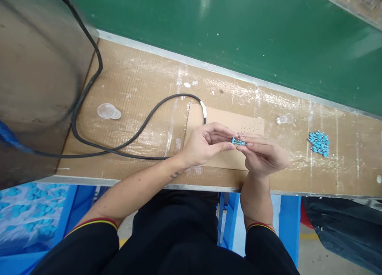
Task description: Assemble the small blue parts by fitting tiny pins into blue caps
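Observation:
Between my two hands, above a flat cardboard sheet (227,162), is a small blue plastic part (238,142) with a flat end on its left. My left hand (205,144) pinches the flat end between thumb and fingers. From the other side, the fingertips of my right hand (265,152) close on its narrower end. The fingers hide some of the part, so its exact kind is unclear. Many tiny dark specks (250,127) lie on the sheet's upper right area, just beyond my fingers.
A pile of small blue parts (319,143) lies at the right. Clear plastic scoops (109,111) rest left and right on the cardboard-covered bench (143,72). A black cable (149,126) loops across the left side. A blue crate (67,215) with blue pieces stands below left.

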The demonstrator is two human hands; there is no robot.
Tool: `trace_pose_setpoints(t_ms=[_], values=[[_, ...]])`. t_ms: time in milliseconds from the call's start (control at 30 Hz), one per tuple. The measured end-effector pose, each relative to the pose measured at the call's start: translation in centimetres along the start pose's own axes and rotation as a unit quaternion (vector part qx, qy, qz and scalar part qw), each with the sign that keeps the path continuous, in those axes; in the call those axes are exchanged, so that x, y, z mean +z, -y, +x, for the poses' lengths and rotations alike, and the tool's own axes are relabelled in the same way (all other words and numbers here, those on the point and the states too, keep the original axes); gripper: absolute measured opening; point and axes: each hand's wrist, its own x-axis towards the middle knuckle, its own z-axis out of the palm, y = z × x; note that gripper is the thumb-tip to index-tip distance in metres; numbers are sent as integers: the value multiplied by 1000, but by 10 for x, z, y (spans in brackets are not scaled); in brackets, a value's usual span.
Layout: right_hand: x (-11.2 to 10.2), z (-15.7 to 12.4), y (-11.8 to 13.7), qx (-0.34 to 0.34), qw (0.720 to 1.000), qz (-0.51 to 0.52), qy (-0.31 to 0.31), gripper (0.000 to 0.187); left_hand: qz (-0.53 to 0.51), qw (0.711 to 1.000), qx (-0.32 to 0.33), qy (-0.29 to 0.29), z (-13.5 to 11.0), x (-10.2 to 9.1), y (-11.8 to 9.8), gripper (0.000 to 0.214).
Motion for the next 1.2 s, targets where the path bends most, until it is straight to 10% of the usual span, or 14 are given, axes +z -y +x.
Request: trace_pose_setpoints(t_ms=[1200], values=[[6,0,7,-34,999,10,-1,31,191,969,145,-50,-5,2,-5,19]])
